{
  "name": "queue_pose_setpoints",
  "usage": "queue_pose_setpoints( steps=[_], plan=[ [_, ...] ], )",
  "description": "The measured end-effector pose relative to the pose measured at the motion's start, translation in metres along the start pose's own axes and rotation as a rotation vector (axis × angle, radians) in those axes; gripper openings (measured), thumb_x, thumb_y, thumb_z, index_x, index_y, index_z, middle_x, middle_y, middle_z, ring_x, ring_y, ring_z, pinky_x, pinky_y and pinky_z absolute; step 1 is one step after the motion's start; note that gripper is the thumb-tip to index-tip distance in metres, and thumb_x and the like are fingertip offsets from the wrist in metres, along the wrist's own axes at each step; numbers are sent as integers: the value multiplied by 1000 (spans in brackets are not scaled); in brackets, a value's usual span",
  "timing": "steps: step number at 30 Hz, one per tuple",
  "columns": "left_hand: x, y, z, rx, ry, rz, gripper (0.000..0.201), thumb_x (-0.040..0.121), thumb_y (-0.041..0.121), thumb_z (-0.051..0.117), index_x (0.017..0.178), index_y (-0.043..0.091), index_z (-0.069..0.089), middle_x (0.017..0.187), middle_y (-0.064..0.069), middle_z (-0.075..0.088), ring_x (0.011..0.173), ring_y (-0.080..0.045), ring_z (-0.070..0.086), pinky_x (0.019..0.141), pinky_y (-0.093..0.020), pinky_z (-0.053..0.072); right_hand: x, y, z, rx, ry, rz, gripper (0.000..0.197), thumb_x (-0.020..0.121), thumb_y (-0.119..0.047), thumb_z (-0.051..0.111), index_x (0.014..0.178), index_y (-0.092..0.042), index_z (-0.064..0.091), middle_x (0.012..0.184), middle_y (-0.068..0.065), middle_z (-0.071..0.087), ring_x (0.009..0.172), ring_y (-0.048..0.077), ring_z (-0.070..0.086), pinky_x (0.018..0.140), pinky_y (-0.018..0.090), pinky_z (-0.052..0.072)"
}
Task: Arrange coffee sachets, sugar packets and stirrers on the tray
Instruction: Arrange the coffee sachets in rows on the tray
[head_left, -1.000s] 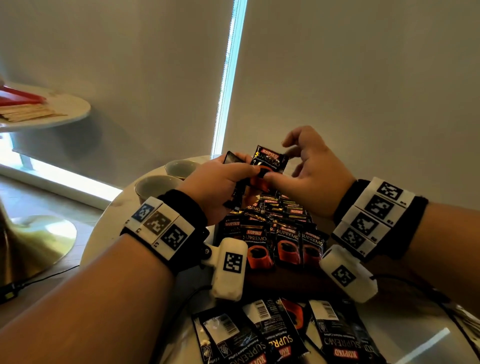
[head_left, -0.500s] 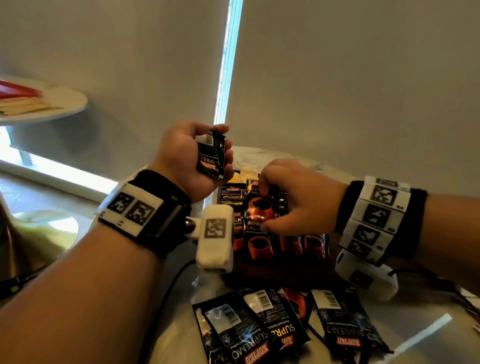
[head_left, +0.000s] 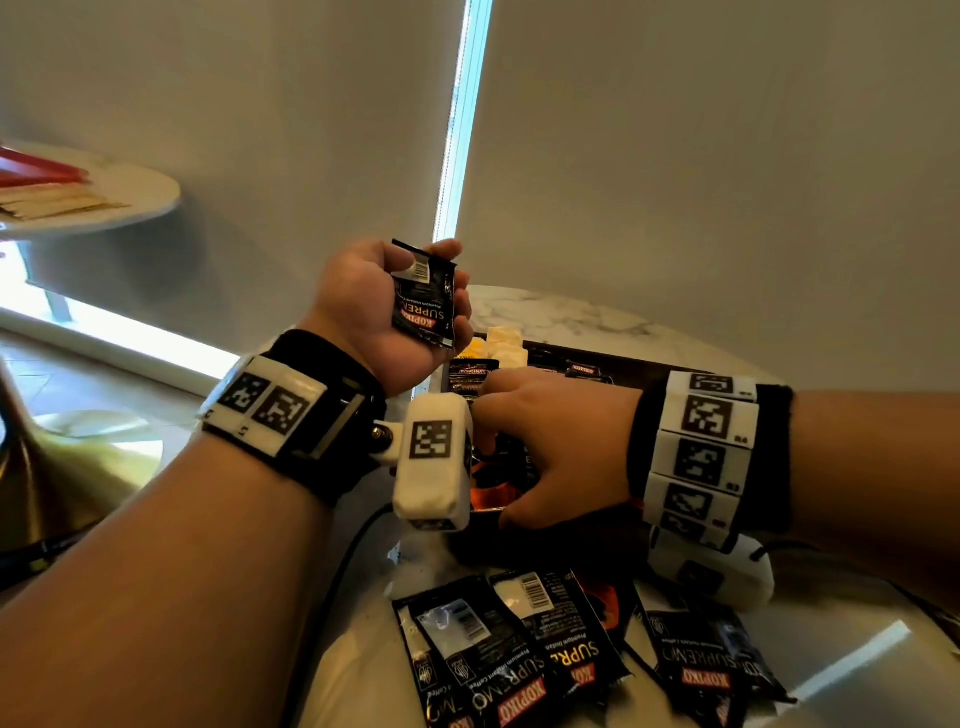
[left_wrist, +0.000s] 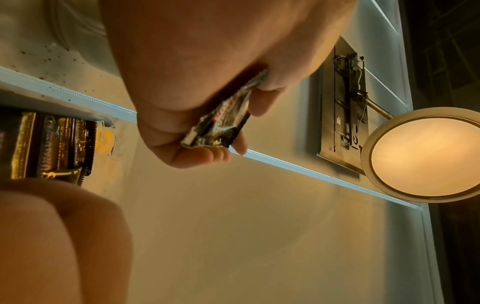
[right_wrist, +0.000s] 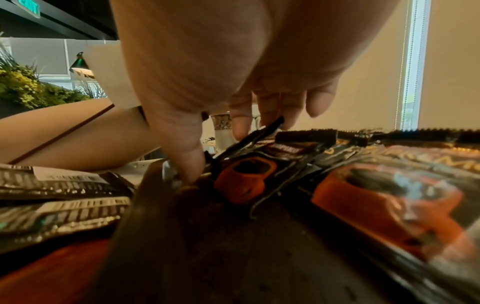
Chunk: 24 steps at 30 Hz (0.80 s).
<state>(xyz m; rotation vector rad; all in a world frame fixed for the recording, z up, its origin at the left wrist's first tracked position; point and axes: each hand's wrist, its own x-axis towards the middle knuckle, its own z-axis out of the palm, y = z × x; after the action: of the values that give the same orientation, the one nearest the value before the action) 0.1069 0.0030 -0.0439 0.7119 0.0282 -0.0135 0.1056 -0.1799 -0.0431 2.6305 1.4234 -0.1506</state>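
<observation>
both hands were busy with sachets. left hand (head_left: 382, 312) was raised above the tray, its fingers (left_wrist: 262, 102) curled round a small stack of black coffee sachets (head_left: 425, 293), barcode side facing the head camera; the left wrist view showed the stack (left_wrist: 221, 121) clamped edge-on between fingers and palm. right hand (head_left: 556, 452) was down on the tray (head_left: 644, 366), just below and to the right of the left one, thumb (right_wrist: 187, 156) and fingertips (right_wrist: 240, 123) pinching the front sachet of a row of sachets (right_wrist: 241, 176) standing overlapped in the tray, each printed with an orange cup. that front sachet was tilted back toward the fingers. beyond the right hand, at the tray's far end, lay pale yellow sugar packets (head_left: 501, 340) beside more dark sachets. nearer the person than both hands, several loose sachets (head_left: 519, 639) lay spread flat on the marble worktop (head_left: 561, 317), mostly back side up with barcodes showing. a black cable (head_left: 343, 566) ran over the worktop under the left wrist. far off to the left of the left hand stood a second round table (head_left: 130, 192) carrying flat tan and red items, too blurred to tell apart.
</observation>
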Motion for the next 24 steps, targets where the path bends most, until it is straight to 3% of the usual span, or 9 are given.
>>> queue_pose_setpoints(
  steps=[6, 10, 14, 16, 20, 24],
  plan=[
    [0, -3, 1, 64, 20, 9, 47, 94, 24, 31, 114, 11, 71, 94, -11, 63, 80, -22, 54, 72, -33, 45, -1, 1, 0, -31, -38, 17, 62, 74, -60, 77, 125, -32, 56, 124, -10, 44, 117, 10, 42, 98, 34, 50],
    [-3, -5, 5, 125, 40, 39, 51, 98, 22, 30, 123, 12, 72, 98, -11, 66, 85, -20, 54, 73, -34, 44, -5, 1, -6, 16, -21, 24, 49, 77, -57, 75, 117, -32, 60, 125, -11, 44, 116, 10, 45, 95, 34, 51],
    [-1, -8, 7, 130, 25, 27, 48, 98, 18, 29, 127, 12, 67, 111, -14, 58, 93, -30, 53, 79, -38, 49, -9, 12, -16, 139, 125, 96, 33, 81, -47, 75, 106, -31, 63, 120, -11, 46, 99, 5, 51, 86, 27, 54],
    [1, -10, 7, 150, 29, 18, 48, 97, 13, 30, 131, 10, 64, 109, -15, 55, 91, -30, 52, 78, -38, 46, -11, 20, -20, 180, 240, 133, 30, 80, -46, 76, 100, -32, 59, 111, -13, 49, 96, 5, 53, 84, 25, 52],
    [1, -14, 10, 210, -11, 35, 36, 100, 4, 34, 120, 11, 62, 95, -15, 53, 67, -19, 53, 53, -25, 49, -17, 34, -21, 327, 438, 212, 51, 75, -49, 78, 113, -37, 47, 106, -19, 49, 95, 3, 53, 75, 19, 49],
    [-2, -20, 11, 240, -37, 26, 28, 101, -1, 43, 114, 12, 64, 98, -16, 61, 61, -16, 64, 54, -22, 57, -23, 36, -19, 370, 575, 137, 64, 77, -46, 75, 133, -37, 45, 116, -16, 46, 103, -1, 49, 77, 14, 43]
  ],
)
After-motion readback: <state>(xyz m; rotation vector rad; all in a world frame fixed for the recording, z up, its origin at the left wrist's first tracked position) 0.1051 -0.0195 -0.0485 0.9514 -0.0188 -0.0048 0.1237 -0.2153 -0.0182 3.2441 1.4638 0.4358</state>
